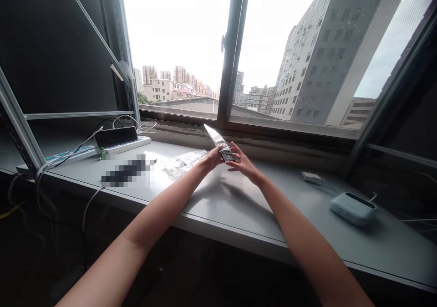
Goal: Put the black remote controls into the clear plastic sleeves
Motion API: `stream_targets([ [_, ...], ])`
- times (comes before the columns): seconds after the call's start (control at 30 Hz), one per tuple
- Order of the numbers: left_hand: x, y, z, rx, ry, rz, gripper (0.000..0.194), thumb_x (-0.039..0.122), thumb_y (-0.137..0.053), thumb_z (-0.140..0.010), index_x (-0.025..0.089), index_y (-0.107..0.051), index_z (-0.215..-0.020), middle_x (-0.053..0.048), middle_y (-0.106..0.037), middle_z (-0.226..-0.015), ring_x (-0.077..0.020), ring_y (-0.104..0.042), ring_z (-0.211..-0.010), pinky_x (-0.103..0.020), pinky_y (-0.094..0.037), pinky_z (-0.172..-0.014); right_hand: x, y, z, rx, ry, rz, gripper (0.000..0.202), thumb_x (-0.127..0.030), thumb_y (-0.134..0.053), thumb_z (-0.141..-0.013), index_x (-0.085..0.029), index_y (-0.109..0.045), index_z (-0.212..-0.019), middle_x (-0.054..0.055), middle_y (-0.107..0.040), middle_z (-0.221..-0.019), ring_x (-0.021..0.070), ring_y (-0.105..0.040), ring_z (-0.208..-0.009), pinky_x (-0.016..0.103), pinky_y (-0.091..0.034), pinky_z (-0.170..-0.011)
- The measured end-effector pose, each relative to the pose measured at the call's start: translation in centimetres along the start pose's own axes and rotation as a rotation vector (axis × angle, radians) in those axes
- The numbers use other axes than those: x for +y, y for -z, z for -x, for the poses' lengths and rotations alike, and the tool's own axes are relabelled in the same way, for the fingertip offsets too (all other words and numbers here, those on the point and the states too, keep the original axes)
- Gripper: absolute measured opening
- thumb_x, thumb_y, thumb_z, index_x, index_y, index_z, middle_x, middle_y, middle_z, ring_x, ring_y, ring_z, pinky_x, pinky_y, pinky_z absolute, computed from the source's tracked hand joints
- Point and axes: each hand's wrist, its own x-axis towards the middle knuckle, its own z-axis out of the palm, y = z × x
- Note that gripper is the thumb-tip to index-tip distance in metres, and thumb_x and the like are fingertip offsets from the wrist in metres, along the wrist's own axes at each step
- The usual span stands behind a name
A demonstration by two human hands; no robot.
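Above the grey desk [252,229], both hands are together at a small black piece [228,156] marked with rows of pale-edged shapes; its exact kind is too small to tell. My left hand [213,157] is closed around the piece's left side. A clear plastic bag [215,136] sticks up from it towards the window, and whether the piece is inside the bag I cannot tell. My right hand [244,162] grips the right side, its fingers bent around the edge and its index finger raised. More crumpled clear plastic bags [184,163] lie just left of the hands.
On the right rest a pale blue power bank-like box [353,207] and a white charger [310,177] with its cable. Far left, a dark phone-like device [116,136] leans by white power strips [128,146]. A blurred-out item [128,172] lies nearby. A window frame [223,111] stands behind.
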Motion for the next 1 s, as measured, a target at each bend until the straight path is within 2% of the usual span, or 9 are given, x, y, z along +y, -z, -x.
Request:
stream_targets([
  [0.13, 0.1, 0.0, 0.4, -0.068, 0.014, -0.097, 0.027, 0.031, -0.048, -0.098, 0.015, -0.068, -0.103, -0.010, -0.073, -0.090, -0.0210, -0.069, -0.086, -0.030, -0.051, -0.082, -0.3, 0.2, 0.2, -0.007, 0.028, -0.006, 0.092, -0.041, -0.085, -0.067, -0.035, -0.046, -0.150, 0.005, -0.061, -0.137, 0.0237, -0.063, -0.110, 0.035, -0.062, -0.082],
  [0.23, 0.4, 0.0, 0.6, -0.095, -0.015, -0.015, 0.030, 0.036, -0.050, -0.098, 0.015, -0.068, -0.108, -0.009, -0.073, -0.090, -0.0213, -0.069, -0.086, -0.031, -0.051, -0.083, -0.4, 0.2, 0.1, 0.019, 0.054, -0.013, 0.088, -0.042, -0.086, -0.066, -0.031, -0.052, -0.146, 0.006, -0.065, -0.132, 0.0232, -0.064, -0.108, 0.036, -0.061, -0.084],
  [0.4, 1.7, 1.2, 0.2, 0.116, -0.120, 0.288, 0.048, 0.047, -0.036, -0.102, 0.011, -0.066, -0.112, -0.010, -0.073, -0.087, -0.0211, -0.069, -0.078, -0.031, -0.053, -0.077, -0.1, -0.4, 0.0, -0.047, 0.051, 0.022, 0.080, -0.037, -0.087, -0.062, -0.025, -0.062, -0.137, 0.008, -0.071, -0.121, 0.0185, -0.067, -0.092, 0.034, -0.060, -0.078],
  [0.53, 2.5, 2.1, 0.0, 0.264, -0.097, 0.402, 0.050, 0.040, -0.027, -0.105, 0.010, -0.066, -0.113, -0.009, -0.072, -0.079, -0.0173, -0.068, -0.067, -0.028, -0.053, -0.067, 0.2, -1.5, 0.0, -0.104, 0.087, 0.092, 0.068, -0.037, -0.087, -0.061, -0.022, -0.068, -0.125, 0.008, -0.072, -0.110, 0.0156, -0.067, -0.080, 0.031, -0.059, -0.072],
  [0.63, 2.6, 1.7, 0.2, 0.291, -0.068, 0.402, 0.045, 0.030, -0.025, -0.105, 0.010, -0.065, -0.115, -0.007, -0.072, -0.075, -0.0147, -0.067, -0.061, -0.025, -0.052, -0.062, 0.4, -1.9, 0.0, -0.096, 0.122, 0.164, 0.077, -0.041, -0.087, -0.060, -0.026, -0.063, -0.131, 0.005, -0.070, -0.101, 0.0152, -0.067, -0.073, 0.030, -0.059, -0.064],
  [0.73, 2.3, 0.8, 0.6, 0.227, -0.033, 0.346, 0.047, 0.033, -0.026, -0.105, 0.007, -0.062, -0.121, -0.009, -0.072, -0.077, -0.0161, -0.067, -0.062, -0.026, -0.053, -0.062, 0.6, -1.8, 0.0, -0.055, 0.145, 0.241, 0.094, -0.045, -0.085, -0.063, -0.031, -0.046, -0.148, 0.002, -0.066, -0.097, 0.0117, -0.062, -0.059, 0.029, -0.058, -0.056],
  [0.8, 1.8, 0.1, 0.8, 0.191, 0.001, 0.313, 0.048, 0.034, -0.026, -0.105, 0.006, -0.058, -0.128, -0.010, -0.072, -0.078, -0.0182, -0.068, -0.063, -0.029, -0.055, -0.064, 0.7, -1.5, -0.1, -0.018, 0.175, 0.280, 0.096, -0.047, -0.081, -0.069, -0.033, -0.037, -0.153, 0.000, -0.066, -0.096, 0.0084, -0.056, -0.051, 0.027, -0.055, -0.050],
  [0.9, 1.1, -0.3, 0.6, 0.147, 0.042, 0.245, 0.048, 0.033, -0.027, -0.105, 0.006, -0.052, -0.136, -0.011, -0.072, -0.079, -0.0215, -0.069, -0.065, -0.035, -0.057, -0.069, 0.8, -1.0, -0.2, 0.046, 0.196, 0.314, 0.090, -0.046, -0.076, -0.075, -0.033, -0.036, -0.154, 0.001, -0.067, -0.101, 0.0060, -0.051, -0.046, 0.024, -0.052, -0.045],
  [1.0, 0.7, -0.2, 0.4, 0.138, 0.030, 0.176, 0.048, 0.030, -0.028, -0.104, 0.004, -0.051, -0.137, -0.012, -0.073, -0.083, -0.0223, -0.070, -0.069, -0.035, -0.057, -0.073, 0.8, -0.8, -0.4, 0.082, 0.161, 0.325, 0.080, -0.043, -0.074, -0.076, -0.031, -0.046, -0.150, 0.003, -0.069, -0.105, 0.0092, -0.059, -0.054, 0.024, -0.054, -0.046],
])
